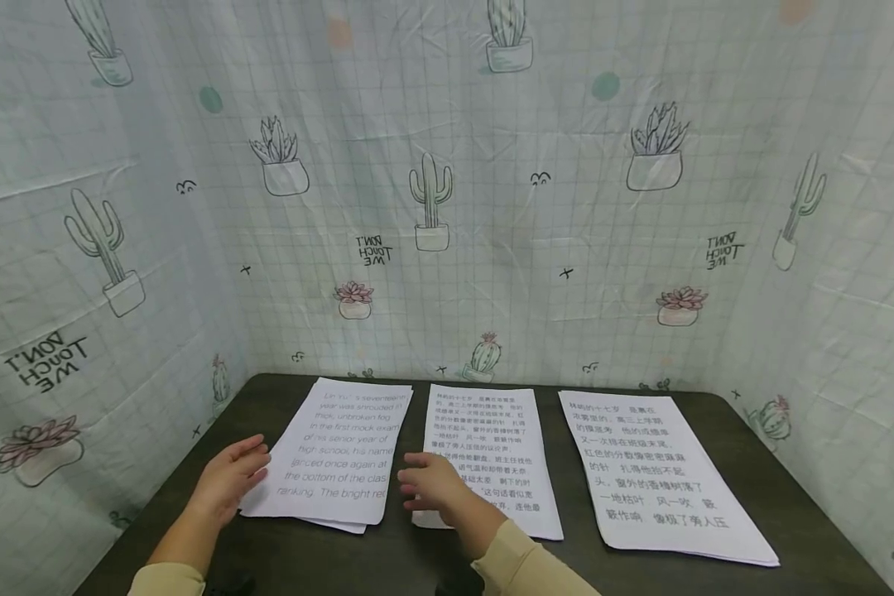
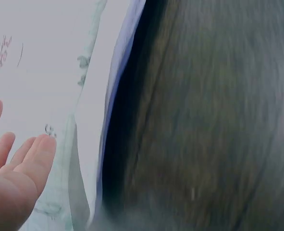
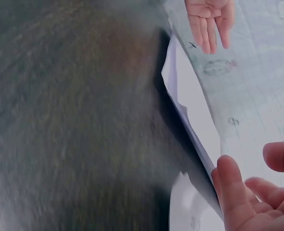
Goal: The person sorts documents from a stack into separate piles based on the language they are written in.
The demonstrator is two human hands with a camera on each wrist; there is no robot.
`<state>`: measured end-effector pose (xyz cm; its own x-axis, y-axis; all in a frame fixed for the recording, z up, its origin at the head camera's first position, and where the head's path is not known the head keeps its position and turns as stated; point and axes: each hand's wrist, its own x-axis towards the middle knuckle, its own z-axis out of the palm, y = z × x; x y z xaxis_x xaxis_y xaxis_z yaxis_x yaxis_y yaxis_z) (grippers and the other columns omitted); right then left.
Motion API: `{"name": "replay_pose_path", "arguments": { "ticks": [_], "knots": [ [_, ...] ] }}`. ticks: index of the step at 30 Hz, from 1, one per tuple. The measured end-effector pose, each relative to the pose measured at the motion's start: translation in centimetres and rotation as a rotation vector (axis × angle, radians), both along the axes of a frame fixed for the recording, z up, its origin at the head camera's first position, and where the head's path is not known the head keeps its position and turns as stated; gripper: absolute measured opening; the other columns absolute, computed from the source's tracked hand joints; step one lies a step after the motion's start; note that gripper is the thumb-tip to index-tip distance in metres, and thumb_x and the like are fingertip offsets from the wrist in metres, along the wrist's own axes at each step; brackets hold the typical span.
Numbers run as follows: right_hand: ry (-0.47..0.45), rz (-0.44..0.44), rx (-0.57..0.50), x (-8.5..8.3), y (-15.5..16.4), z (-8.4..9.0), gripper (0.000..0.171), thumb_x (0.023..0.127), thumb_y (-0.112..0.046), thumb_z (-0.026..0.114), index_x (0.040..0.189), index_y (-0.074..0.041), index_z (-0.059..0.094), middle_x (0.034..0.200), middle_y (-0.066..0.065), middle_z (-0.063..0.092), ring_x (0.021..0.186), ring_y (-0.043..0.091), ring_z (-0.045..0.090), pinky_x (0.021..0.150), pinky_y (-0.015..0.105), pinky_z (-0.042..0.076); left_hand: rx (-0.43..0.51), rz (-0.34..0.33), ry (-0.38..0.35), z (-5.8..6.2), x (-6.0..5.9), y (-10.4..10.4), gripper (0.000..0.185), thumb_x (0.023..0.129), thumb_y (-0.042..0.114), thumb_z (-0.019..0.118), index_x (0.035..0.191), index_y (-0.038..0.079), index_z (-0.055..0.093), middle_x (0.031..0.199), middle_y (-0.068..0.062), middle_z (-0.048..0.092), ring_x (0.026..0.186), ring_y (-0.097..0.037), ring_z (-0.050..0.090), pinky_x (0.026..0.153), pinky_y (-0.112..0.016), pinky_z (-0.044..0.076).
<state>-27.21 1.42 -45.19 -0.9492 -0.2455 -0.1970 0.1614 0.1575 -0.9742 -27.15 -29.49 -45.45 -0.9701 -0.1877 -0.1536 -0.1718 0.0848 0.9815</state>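
Note:
Three stacks of printed paper lie side by side on a dark table. My left hand is at the near left edge of the left stack, which carries English text; its fingers are extended and hold nothing. The right hand hovers over the near left part of the middle stack, printed in Chinese, its fingers loosely bent around no object. In the left wrist view the left hand has its fingers spread. The right wrist view shows the right hand with thumb and fingers apart.
A third stack with larger Chinese print lies at the right. The dark wooden table has a cloth curtain with cactus drawings behind it and at both sides.

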Motion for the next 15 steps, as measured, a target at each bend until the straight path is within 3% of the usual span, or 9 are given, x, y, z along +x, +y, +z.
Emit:
{"name": "replay_pose_path", "arguments": {
  "ticks": [4,6,11,15],
  "knots": [
    [0.0,0.006,0.003,-0.1,1.3,0.0,0.051,0.094,-0.009,0.058,0.14,0.008,0.045,0.129,0.029,0.057,0.111,0.037,0.063,0.08,0.042,0.06,0.015,-0.053,0.008,0.1,-0.1,1.7,0.066,0.098,0.011,0.056,0.152,-0.004,0.022,0.156,-0.03,0.026,0.139,-0.038,0.038,0.107,-0.036,0.043],
    [0.0,0.01,0.002,-0.2,1.9,0.0,0.051,0.094,-0.009,0.059,0.14,0.008,0.045,0.13,0.029,0.056,0.111,0.037,0.064,0.082,0.043,0.06,0.022,-0.073,0.007,0.1,-0.1,2.5,0.066,0.098,0.011,0.057,0.152,-0.005,0.022,0.155,-0.03,0.027,0.141,-0.04,0.036,0.105,-0.034,0.046],
    [0.014,0.018,0.009,-0.4,3.5,0.1,0.053,0.094,-0.012,0.059,0.141,0.007,0.045,0.131,0.028,0.056,0.11,0.032,0.065,0.085,0.043,0.059,0.063,-0.119,0.014,-0.1,-0.4,4.3,0.065,0.096,0.01,0.058,0.15,-0.006,0.025,0.153,-0.032,0.031,0.139,-0.038,0.04,0.101,-0.032,0.051],
    [0.026,0.012,0.024,-0.6,4.7,0.1,0.054,0.093,-0.013,0.06,0.141,0.007,0.045,0.13,0.026,0.057,0.11,0.031,0.065,0.086,0.043,0.059,0.08,-0.159,0.032,-0.3,-0.6,5.9,0.062,0.096,0.008,0.057,0.149,-0.007,0.028,0.151,-0.034,0.033,0.138,-0.04,0.042,0.104,-0.038,0.049]
  ]
}}
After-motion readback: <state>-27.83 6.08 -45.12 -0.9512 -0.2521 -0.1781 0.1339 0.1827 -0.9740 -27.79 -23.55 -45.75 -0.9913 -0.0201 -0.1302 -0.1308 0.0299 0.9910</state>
